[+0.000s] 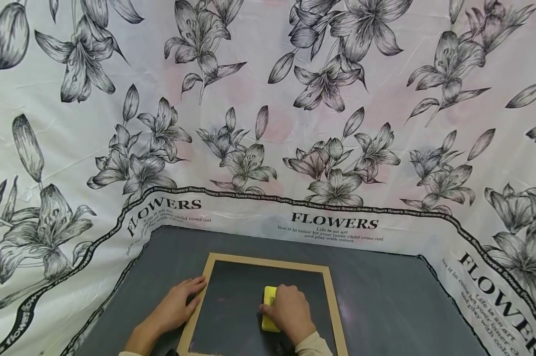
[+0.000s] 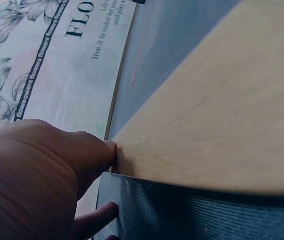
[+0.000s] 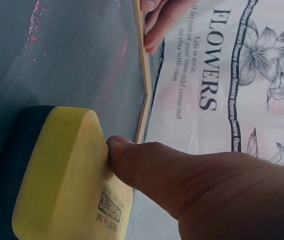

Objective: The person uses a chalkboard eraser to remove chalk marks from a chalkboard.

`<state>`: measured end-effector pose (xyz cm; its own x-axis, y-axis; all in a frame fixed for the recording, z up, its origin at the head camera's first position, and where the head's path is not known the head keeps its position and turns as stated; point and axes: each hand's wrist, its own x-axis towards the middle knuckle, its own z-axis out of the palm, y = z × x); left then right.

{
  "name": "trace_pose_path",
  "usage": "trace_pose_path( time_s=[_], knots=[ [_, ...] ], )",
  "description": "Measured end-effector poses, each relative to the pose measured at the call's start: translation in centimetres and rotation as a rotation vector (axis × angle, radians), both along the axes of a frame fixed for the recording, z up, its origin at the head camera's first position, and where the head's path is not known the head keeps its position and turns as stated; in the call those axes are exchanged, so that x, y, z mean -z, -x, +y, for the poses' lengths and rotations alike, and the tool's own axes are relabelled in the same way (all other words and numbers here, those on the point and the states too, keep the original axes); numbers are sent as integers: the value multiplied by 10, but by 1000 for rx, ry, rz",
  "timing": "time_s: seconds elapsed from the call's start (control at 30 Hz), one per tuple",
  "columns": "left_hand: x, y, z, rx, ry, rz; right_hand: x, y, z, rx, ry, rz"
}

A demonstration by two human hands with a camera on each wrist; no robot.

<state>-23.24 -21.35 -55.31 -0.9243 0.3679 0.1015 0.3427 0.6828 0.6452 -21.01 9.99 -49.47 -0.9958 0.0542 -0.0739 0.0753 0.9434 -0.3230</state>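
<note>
A small blackboard (image 1: 241, 301) with a light wooden frame (image 1: 272, 264) lies on the dark tabletop. My right hand (image 1: 290, 311) grips a yellow board eraser (image 1: 268, 324) on the board, right of its middle. In the right wrist view the eraser (image 3: 66, 170) shows a dark felt side against the board, with my thumb (image 3: 147, 162) on its yellow body. My left hand (image 1: 176, 306) touches the frame's left side with its fingertips. Thumb and fingers of the left hand (image 2: 36, 175) lie along the frame's edge in the left wrist view, the fingers partly hidden.
Pink chalk marks (image 3: 34, 22) streak the board, and a faint pinkish smear (image 1: 345, 309) shows on the tabletop (image 1: 392, 296) right of the frame. A white cloth (image 1: 250, 222) printed with black flowers and lettering hangs behind and at both sides of the table.
</note>
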Motion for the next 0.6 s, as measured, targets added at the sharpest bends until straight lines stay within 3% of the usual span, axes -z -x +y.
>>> trace_pose_path(
  time_s=[0.2, 0.6],
  knots=[
    [0, 0, -1, 30, -17, -8, 0, 0, -3, 1, 6, -11],
    [0, 3, 1, -8, -2, -45, 0, 1, -9, 21, 13, -32]
  ],
)
